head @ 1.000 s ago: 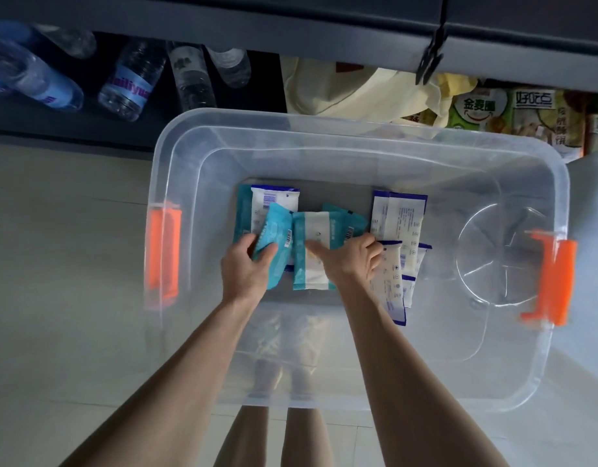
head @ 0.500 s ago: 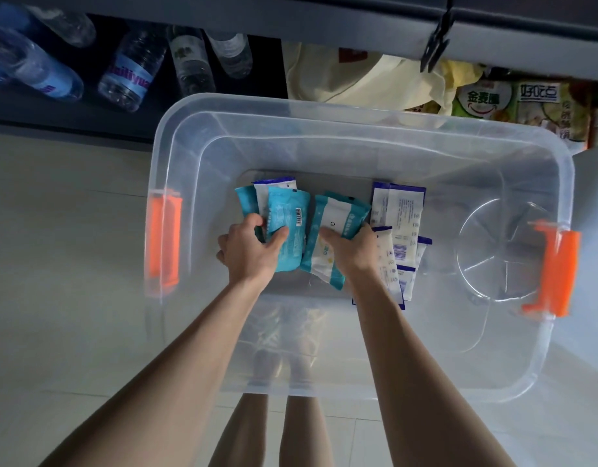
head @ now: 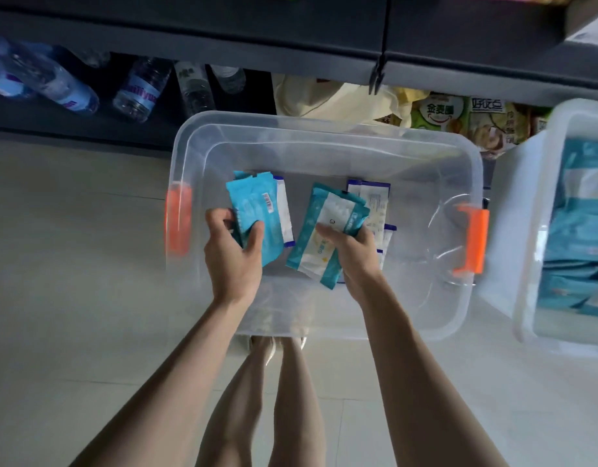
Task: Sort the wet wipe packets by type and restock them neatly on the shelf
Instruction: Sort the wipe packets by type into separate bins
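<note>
Clear plastic makes up the bin [head: 324,123] standing on the floor below the shelf [head: 291,45], whose lower level holds water bottles [head: 139,89] at its left end.

Just inside the bin's left wall, the left hand [head: 232,257] grips a small fan of teal packets [head: 257,210]. Its thumb lies across their faces and its fingers are curled behind, probably to keep one type bunched together as a single stack. A white, blue-edged packet shows just behind the fan; I cannot tell whether it is held or lying loose.

Near the middle of the bin, the right hand [head: 355,254] pinches a few teal-and-white packets [head: 324,237] between thumb and curled fingers. It holds them tilted and apart from the left hand's bunch, which looks like deliberate separation by type.

More white packets [head: 375,200] lie flat on the bin floor towards the right wall, not yet picked up.

Beside the bin's right edge stands a second bin [head: 533,230] filled with similar teal packs [head: 580,230]. Nothing has reached the shelf yet, so sorting seems to be the step in hand.
</note>
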Available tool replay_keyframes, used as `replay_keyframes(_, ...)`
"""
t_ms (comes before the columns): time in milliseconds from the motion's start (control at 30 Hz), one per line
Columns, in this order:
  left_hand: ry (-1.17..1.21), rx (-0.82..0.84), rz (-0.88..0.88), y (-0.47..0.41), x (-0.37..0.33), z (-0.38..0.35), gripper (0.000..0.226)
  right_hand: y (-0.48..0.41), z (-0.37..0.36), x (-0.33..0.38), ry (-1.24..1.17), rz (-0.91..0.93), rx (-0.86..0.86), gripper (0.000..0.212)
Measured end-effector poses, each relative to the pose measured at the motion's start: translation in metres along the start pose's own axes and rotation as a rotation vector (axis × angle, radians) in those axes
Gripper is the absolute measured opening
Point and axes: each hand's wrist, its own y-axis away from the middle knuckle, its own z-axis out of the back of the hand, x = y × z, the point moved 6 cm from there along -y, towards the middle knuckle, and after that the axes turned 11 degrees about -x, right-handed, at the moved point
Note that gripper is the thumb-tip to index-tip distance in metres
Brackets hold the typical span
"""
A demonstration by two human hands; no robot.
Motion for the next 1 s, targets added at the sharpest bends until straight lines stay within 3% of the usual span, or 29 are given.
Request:
replay_keyframes(133,0.256,0.238,0.160,0.024,-0.048,0.017,0.039,0.049,0.032,0.032,-0.111,-0.031,0.091,0.032)
replay_keyframes(300,0.386,0.378,0.300,0.075,-0.121,0.037,0.020,0.109,0.102,0.082,-0.292,0.014,0.156,0.026)
replay_keyframes(567,0.307,0.372,0.156,0.209,-0.213,-0.011,0.029,0.145,0.263,0.108,-0.301,-0.001,0.031,0.013)
replay_keyframes(667,0.318,0.456,0.158,0.262,-0.232,-0.051,0.035,0.137,0.327,0.112,-0.276,0.016,0.010,0.007)
replay_keyframes(833,0.325,0.566,0.258,0.315,-0.260,-0.113,0.023,0.109,0.414,0.122,-0.221,0.033,-0.072,0.016)
replay_keyframes(1000,0.146,0.727,0.063,0.317,-0.282,-0.182,0.026,0.062,0.458,0.138,-0.058,0.098,-0.094,0.036)
